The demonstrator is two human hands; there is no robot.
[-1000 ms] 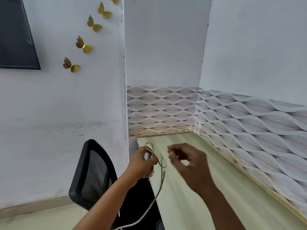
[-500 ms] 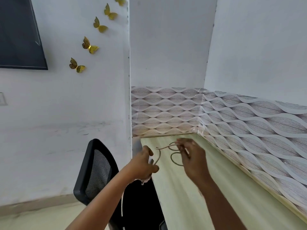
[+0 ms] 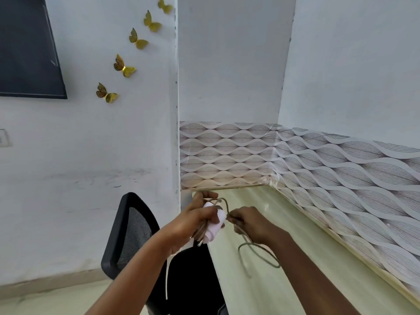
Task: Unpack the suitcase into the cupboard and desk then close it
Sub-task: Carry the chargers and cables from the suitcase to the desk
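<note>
The left hand [image 3: 195, 220] grips a white charger [image 3: 214, 226] with coiled cord. The right hand [image 3: 252, 222] pinches the cable [image 3: 256, 248], which loops below it.

Five gold butterflies [image 3: 106, 94], one chair [image 3: 127, 233], one desk [image 3: 306, 258], one charger [image 3: 214, 226], two hands [image 3: 195, 219].

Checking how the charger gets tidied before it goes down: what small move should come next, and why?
Probably another wrap: the left hand grips the white charger with coils gathered, while the right hand pinches the cable, whose loose loop hangs over the desk.
</note>
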